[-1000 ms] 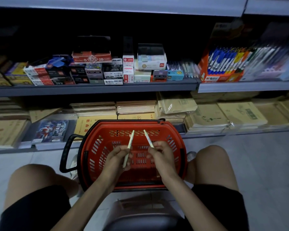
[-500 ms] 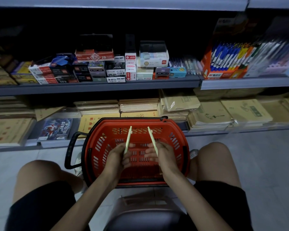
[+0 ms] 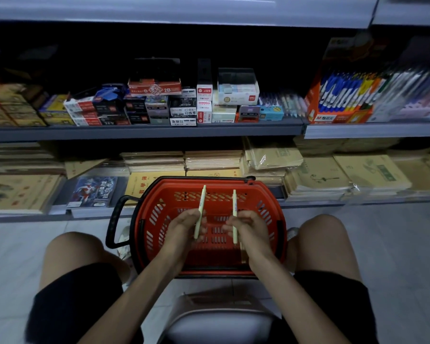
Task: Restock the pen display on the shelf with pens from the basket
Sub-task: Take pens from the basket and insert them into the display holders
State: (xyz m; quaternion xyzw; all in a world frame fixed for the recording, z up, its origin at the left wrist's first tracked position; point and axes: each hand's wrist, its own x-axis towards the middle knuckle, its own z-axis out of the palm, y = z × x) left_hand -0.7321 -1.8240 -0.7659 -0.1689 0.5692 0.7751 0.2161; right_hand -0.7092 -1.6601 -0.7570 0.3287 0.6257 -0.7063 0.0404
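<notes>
**Both hands over the basket, one pen in each**

Down low, a person sits on a small stool (image 3: 219, 319) facing the shelving, knees spread, black shorts. Red basket (image 3: 157, 214) on the floor between the knees, black handle (image 3: 114, 219) folded out to the person's left.

Left hand (image 3: 184, 225) above the basket, fingers closed around a pale pen (image 3: 200, 211); pen tilted slightly, upper end leaning toward the shelves. Right hand (image 3: 248, 228) just beside it, fingers wrapped on a second pale pen (image 3: 234, 214), held nearly upright. Hands near each other but not touching. Pens apart, roughly parallel.

Basket floor around the hands looks bare; what lies under the hands I cannot tell.

Middle shelf (image 3: 144, 131): stacked small stationery boxes (image 3: 181, 105) in the centre. To their right, a row of pastel pens (image 3: 287, 105) lying on the shelf; further right, an orange display box (image 3: 338, 103) packed with blue-capped pens. Right edge of view blurred.

Lower shelf: stacks of tan notebooks (image 3: 318, 176), one blue illustrated cover (image 3: 93, 191) at left.

Floor pale tile.
</notes>
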